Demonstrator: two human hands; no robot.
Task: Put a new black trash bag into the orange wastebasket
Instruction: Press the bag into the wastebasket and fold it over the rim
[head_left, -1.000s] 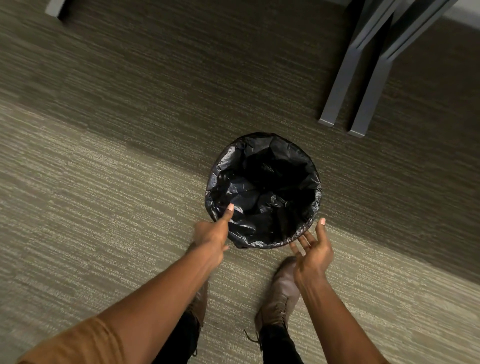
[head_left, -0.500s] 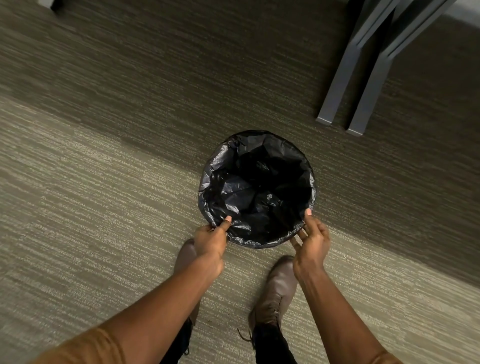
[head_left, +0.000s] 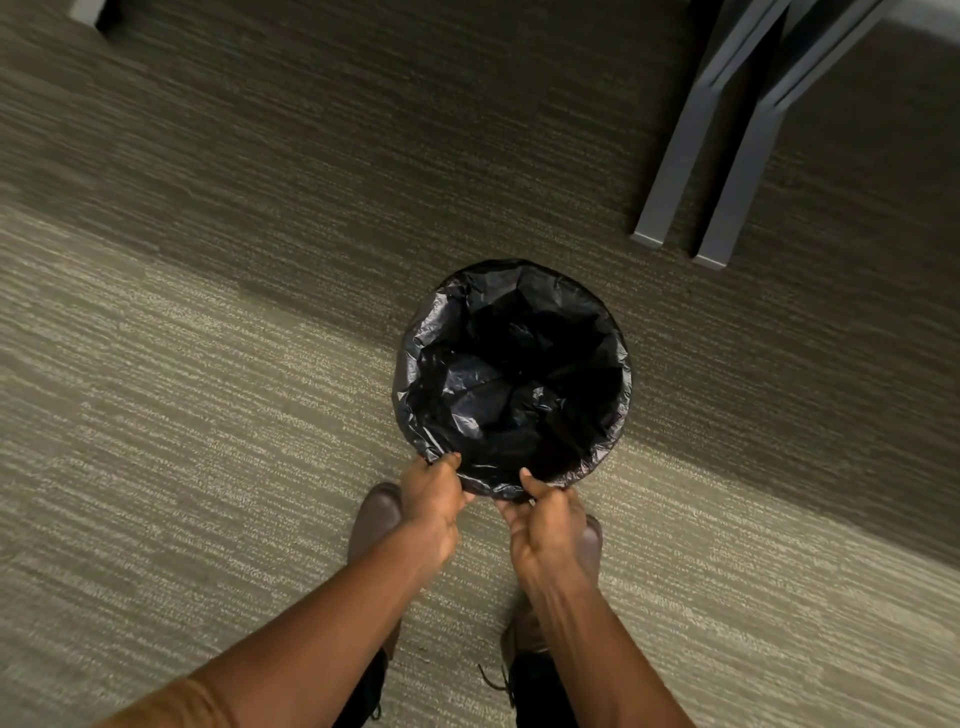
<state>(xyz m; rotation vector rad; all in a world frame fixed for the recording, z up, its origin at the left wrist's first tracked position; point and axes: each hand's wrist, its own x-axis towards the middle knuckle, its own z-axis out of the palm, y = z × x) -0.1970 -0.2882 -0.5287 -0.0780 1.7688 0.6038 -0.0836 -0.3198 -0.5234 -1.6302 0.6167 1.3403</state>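
Both hands have converged on the near rim since half a second ago. The left hand (head_left: 434, 506) and right hand (head_left: 548, 525) each pinch the black trash bag (head_left: 511, 374) at its folded-over edge. Beyond the grip, the bag lines the wastebasket, hiding it completely. Judgement: only final edge tucking remains.

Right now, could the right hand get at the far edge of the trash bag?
Probably yes: the right hand grips the trash bag at its near rim, and nothing lies across the open mouth, so the way looks free.
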